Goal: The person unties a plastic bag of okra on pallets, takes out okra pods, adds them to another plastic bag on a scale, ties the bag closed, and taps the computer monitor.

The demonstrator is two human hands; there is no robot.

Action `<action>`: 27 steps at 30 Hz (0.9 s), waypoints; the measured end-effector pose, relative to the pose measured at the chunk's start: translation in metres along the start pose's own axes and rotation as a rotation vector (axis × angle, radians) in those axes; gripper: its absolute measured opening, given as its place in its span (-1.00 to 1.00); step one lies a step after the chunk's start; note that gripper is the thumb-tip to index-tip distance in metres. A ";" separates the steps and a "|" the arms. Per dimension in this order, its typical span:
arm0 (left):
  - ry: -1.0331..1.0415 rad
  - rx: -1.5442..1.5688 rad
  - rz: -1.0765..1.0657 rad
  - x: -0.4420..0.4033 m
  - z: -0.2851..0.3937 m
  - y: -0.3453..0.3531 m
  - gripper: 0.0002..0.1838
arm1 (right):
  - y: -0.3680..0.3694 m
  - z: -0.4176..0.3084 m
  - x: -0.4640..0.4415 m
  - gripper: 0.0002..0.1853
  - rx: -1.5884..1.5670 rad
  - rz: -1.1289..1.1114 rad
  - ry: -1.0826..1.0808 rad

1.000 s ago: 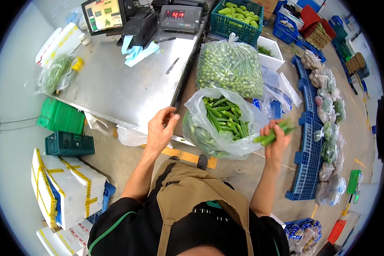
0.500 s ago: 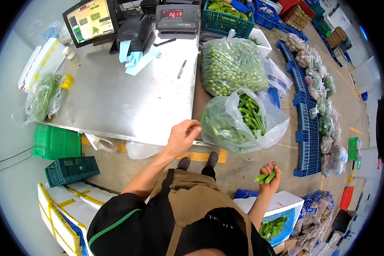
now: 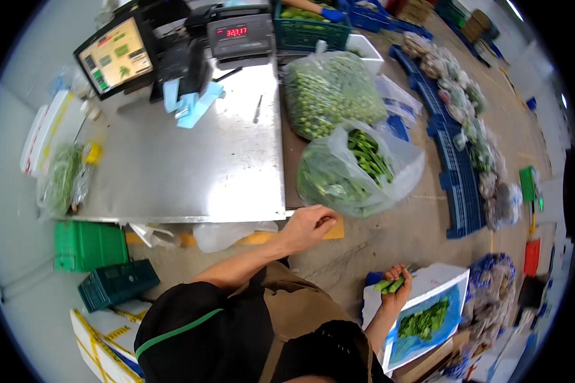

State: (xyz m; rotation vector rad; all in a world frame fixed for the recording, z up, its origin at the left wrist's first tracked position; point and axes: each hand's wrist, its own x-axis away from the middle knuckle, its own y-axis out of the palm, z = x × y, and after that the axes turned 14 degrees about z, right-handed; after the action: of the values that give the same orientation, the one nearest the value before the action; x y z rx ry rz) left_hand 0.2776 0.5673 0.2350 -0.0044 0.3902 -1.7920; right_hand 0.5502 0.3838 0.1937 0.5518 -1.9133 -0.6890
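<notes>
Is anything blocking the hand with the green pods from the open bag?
Nothing visible blocks it. Between the right hand with the green pods and the open bag, only floor shows.

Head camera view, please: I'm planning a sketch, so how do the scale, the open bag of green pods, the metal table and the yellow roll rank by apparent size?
1. Metal table
2. Open bag of green pods
3. Scale
4. Yellow roll

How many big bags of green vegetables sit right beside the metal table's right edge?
2. One is the open bag, nearer the person; the other is the closed bag, just beyond it along the metal table. No others are visible there.
</notes>
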 end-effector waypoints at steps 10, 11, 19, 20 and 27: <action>0.469 -0.060 0.042 -0.047 0.048 0.048 -0.84 | -0.080 0.005 0.082 -0.87 0.000 0.056 -0.085; 0.490 -0.044 0.103 -0.074 0.063 0.051 -0.84 | -0.091 0.007 0.090 -0.87 0.011 0.104 -0.097; 0.425 -0.946 -0.395 -0.221 -0.082 0.143 -0.81 | -0.137 0.048 0.140 -0.89 0.036 0.281 -0.194; 0.424 -0.900 -0.475 -0.226 -0.133 0.155 -0.81 | -0.136 0.056 0.147 -0.89 0.013 0.305 -0.214; 0.469 -0.974 -0.713 -0.188 -0.156 0.146 -0.76 | -0.130 0.108 0.160 -0.91 -0.162 0.386 -0.299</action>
State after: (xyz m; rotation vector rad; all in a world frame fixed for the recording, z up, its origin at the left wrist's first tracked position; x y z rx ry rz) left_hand 0.4318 0.7552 0.0869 -0.4611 1.7393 -2.0928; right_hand 0.3969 0.2101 0.1731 -0.0305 -2.1343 -0.6912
